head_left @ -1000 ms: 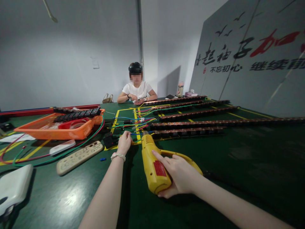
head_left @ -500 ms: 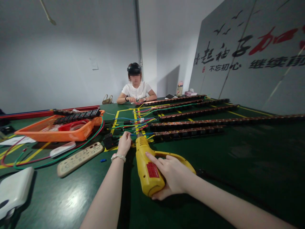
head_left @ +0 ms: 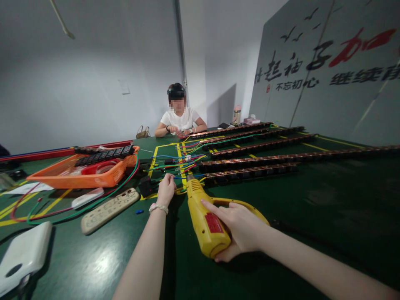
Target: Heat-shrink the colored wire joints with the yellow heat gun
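My right hand (head_left: 240, 229) is wrapped round the rear body of a yellow heat gun (head_left: 203, 221) with a red label. The gun's metal nozzle (head_left: 189, 177) points away from me, toward coloured wires at the ends of the long black strips (head_left: 250, 171). My left hand (head_left: 166, 188) pinches a blue wire (head_left: 178, 177) just left of the nozzle; the wire's tip is hidden by the fingers. Copper-coloured lines run along the strips, which lie side by side to the right. A black block-shaped part (head_left: 145, 186) sits left of my left hand.
An orange basket (head_left: 71, 181) holding black strips and red parts stands at left. Nearer lie a beige power strip (head_left: 109, 210), a white device (head_left: 26, 252), a small blue piece (head_left: 139, 211) and green and red wires. Across the green table (head_left: 103, 266) sits a person (head_left: 180, 118) handling wires.
The heat gun and my right hand have shifted slightly right relative to my left hand. The whole view has also moved a little. Both hands keep their hold.
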